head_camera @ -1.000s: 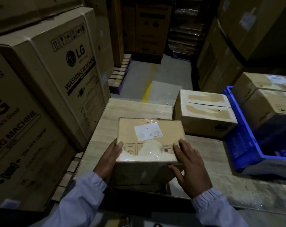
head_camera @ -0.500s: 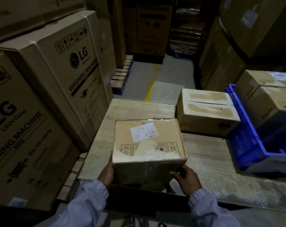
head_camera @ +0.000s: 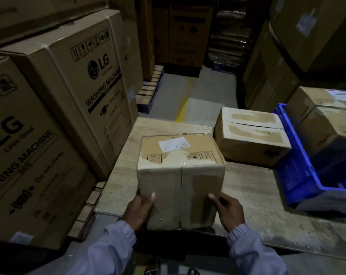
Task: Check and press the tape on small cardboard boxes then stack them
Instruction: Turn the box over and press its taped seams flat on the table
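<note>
1. Head view: gripped small brown cardboard box [head_camera: 180, 175] with white label [head_camera: 173, 143], using left hand [head_camera: 137, 210] and right hand [head_camera: 227, 211] curled round its lower near corners, at near edge of pale wooden table [head_camera: 257, 195].
2. Faced a seamed side toward camera; judged as mid-check, tape pressing apparently unfinished.
3. Left flat taped cardboard box [head_camera: 249, 135] single, further back beside blue plastic crate [head_camera: 293, 155]; judged stacking not yet begun.
</note>
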Demonstrator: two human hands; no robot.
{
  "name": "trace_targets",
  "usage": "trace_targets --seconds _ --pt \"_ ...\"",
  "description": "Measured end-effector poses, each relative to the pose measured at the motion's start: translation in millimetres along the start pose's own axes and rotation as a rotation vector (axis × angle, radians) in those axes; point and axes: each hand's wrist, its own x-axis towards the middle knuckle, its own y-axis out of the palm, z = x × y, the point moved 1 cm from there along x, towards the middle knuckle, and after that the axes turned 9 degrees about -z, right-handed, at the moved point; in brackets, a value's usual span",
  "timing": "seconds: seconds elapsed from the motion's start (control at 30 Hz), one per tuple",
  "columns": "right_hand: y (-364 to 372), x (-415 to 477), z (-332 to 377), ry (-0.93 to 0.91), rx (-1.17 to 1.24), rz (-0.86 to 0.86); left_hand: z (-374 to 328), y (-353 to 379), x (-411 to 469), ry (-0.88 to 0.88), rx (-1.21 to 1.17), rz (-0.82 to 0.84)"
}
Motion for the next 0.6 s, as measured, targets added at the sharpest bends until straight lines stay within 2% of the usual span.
trace_targets --seconds 0.1,0.23,0.4,0.6 --pt "-4.9 7.0 7.7 -0.064 -0.019 -0.025 -7.7 -1.4 6.8 0.128 0.310 -0.080" --pt "-6.2 18.3 9.4 -0.094 -0.026 0.027 -12.2 1.9 5.1 0.169 0.498 -0.110" --pt "2.2 27.1 0.2 0.021 -0.077 0.078 5.8 6.8 9.7 0.155 0.425 -0.016" --pt "13.2 30.8 -25.2 0.072 -0.102 0.087 22.2 18.6 17.0 0.086 0.459 0.078"
